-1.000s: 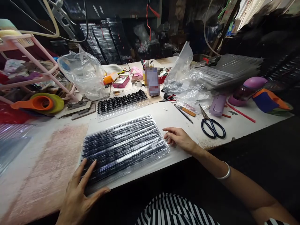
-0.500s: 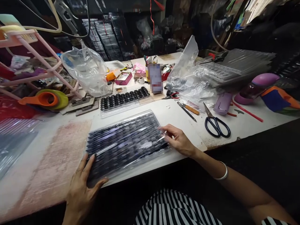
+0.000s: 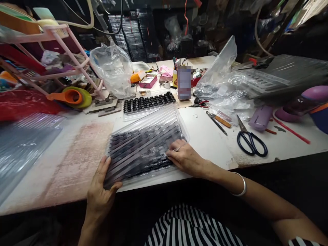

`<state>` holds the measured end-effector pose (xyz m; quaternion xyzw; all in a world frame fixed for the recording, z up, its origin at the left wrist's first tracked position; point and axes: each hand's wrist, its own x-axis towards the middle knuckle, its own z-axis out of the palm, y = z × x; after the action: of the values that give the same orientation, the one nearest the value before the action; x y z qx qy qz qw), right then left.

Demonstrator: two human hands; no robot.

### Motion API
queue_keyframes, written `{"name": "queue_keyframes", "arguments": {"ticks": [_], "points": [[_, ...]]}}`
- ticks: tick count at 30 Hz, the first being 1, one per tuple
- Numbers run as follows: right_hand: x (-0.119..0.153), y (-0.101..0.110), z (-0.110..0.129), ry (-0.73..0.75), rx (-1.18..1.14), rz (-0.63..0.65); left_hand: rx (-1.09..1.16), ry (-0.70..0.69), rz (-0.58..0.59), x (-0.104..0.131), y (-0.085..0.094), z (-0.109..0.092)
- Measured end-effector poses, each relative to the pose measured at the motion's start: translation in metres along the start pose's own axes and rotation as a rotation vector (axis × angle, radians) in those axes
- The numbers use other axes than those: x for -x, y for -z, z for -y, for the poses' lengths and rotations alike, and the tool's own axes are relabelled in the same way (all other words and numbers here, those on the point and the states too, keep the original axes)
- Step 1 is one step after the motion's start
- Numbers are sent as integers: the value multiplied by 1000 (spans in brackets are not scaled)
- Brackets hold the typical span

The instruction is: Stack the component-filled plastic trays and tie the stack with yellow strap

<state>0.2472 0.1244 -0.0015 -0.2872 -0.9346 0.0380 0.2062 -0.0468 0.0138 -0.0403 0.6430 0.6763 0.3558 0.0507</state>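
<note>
A clear plastic tray [image 3: 153, 173] with rows of small black parts lies on the white table before me. A ribbed clear plastic cover [image 3: 143, 131] lies over it at a slant, its far edge reaching past the tray. My left hand [image 3: 101, 184] clasps the tray's near left corner, fingers along the side and thumb at the front edge. At the right part, my right hand [image 3: 188, 159] is closed in a pinch on the clear cover's edge. Just behind stands a second tray [image 3: 150, 103] filled with black parts.
Scissors [image 3: 251, 138], a craft knife [image 3: 216, 123] and pliers [image 3: 200, 102] lie to the right. Clear bags [image 3: 225, 87] and stacked trays [image 3: 294, 77] stand behind them. On the left are a pink rack [image 3: 77, 68], an orange tape dispenser [image 3: 73, 97] and plastic sheets [image 3: 28, 147].
My right hand has moved left and inward over the tray, pulling the clear cover askew. My left hand stays at the near left corner. The whole view has shifted to the left.
</note>
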Motion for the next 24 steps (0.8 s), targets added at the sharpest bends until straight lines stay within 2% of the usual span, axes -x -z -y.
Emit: {"name": "queue_keyframes", "arguments": {"ticks": [7, 24], "points": [[-5, -8, 7, -33, 165, 75, 4, -13, -2, 0, 0, 0], [-20, -4, 14, -104, 214, 225, 22, -35, -10, 1, 1, 2]]}}
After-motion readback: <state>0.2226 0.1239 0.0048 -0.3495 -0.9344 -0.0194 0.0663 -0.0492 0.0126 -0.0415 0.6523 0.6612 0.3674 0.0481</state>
